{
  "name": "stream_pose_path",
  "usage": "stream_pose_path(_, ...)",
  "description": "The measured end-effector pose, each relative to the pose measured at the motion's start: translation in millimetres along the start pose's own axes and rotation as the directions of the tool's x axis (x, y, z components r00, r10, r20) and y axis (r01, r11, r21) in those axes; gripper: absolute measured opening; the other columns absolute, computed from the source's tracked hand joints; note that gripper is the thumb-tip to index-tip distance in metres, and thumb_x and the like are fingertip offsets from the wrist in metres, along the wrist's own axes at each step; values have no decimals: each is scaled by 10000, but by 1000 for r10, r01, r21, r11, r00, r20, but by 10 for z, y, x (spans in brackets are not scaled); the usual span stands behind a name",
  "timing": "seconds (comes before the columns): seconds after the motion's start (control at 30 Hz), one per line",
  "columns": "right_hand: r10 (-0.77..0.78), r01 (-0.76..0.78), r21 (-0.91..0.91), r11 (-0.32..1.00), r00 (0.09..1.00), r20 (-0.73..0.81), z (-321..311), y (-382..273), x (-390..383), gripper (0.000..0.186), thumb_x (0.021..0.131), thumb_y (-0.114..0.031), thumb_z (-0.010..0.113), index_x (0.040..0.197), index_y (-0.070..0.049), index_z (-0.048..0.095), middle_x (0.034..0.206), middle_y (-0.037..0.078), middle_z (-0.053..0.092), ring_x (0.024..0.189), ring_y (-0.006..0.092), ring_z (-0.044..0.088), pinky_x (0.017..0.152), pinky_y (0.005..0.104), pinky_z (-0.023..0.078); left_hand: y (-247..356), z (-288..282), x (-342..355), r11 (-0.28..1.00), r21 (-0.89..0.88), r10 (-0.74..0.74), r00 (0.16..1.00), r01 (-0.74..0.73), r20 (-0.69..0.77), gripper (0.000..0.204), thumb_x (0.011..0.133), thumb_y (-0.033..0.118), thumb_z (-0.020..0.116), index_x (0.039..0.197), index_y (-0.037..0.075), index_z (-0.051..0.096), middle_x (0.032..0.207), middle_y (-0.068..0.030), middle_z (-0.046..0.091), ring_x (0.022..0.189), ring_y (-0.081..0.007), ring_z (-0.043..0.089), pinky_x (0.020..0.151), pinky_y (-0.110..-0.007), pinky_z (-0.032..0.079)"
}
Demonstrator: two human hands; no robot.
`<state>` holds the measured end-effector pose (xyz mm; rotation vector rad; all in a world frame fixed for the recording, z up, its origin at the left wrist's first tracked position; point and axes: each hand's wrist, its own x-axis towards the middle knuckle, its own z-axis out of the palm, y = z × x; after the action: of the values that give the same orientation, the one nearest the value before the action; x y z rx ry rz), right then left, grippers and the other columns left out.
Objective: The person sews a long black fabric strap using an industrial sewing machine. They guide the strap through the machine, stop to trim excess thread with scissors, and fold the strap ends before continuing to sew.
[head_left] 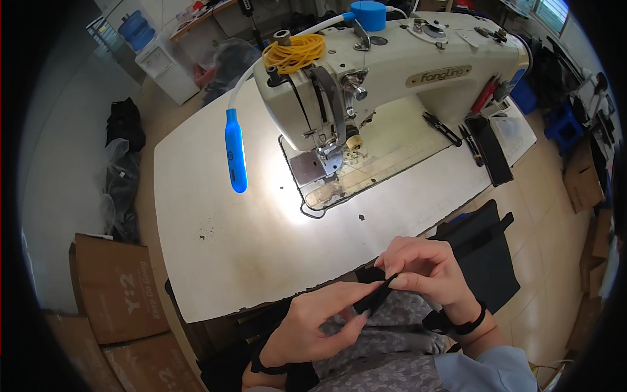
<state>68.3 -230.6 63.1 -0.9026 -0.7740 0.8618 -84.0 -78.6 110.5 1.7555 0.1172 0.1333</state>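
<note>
A small black fabric strip (373, 297) is pinched between my two hands at the table's front edge, above a grey patterned cloth on my lap. My left hand (320, 320) grips its lower end between thumb and fingers. My right hand (421, 274) holds the upper end in a pinch, fingers curled. The white table (215, 274) carries a cream sewing machine (385, 78), whose needle and presser foot (326, 157) stand beyond my hands. Larger black fabric pieces (490, 268) hang beside my right hand.
A lit blue lamp (235, 150) hangs left of the needle. Yellow cord (294, 52) lies atop the machine. Black snips (441, 129) and a dark tray (490, 153) rest on the right. Cardboard boxes (114, 287) stand left, a blue stool (562, 127) right.
</note>
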Motion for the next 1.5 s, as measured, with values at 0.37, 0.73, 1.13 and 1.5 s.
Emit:
stream_pose_path(0.37,-31,33,-21,999,996,79,22,-18,-6,166,794,52,676,954,29,637,931,86,606,829,143,562,746,257,436,14,85,22,999,33,-1,995,4,-96,235,791,-16,674,1027,-21,667,887,-132,682,639,-156,627,563,-240,502)
stream_pose_path(0.73,46,-45,15,999,994,-96,174,45,-58,143,875,10,606,1013,48,596,970,74,592,885,120,570,781,250,474,-37,170,22,980,199,62,959,-6,-276,135,848,-37,592,955,-42,674,731,-108,660,541,-116,598,488,-213,459)
stream_pose_path(1.13,211,-190,202,961,974,-86,197,91,-51,104,925,-70,568,974,22,568,924,33,554,833,75,488,735,215,403,-65,188,19,980,191,107,956,-55,-273,155,780,-33,667,934,-29,667,775,-102,666,623,-139,618,573,-230,480)
stream_pose_path(1.5,-132,78,-313,947,979,-157,287,179,-56,99,899,-78,598,948,8,592,925,73,564,796,115,532,674,222,422,-12,202,29,959,273,187,898,-79,-398,199,754,-6,729,947,8,687,833,-96,687,658,-126,641,532,-220,510)
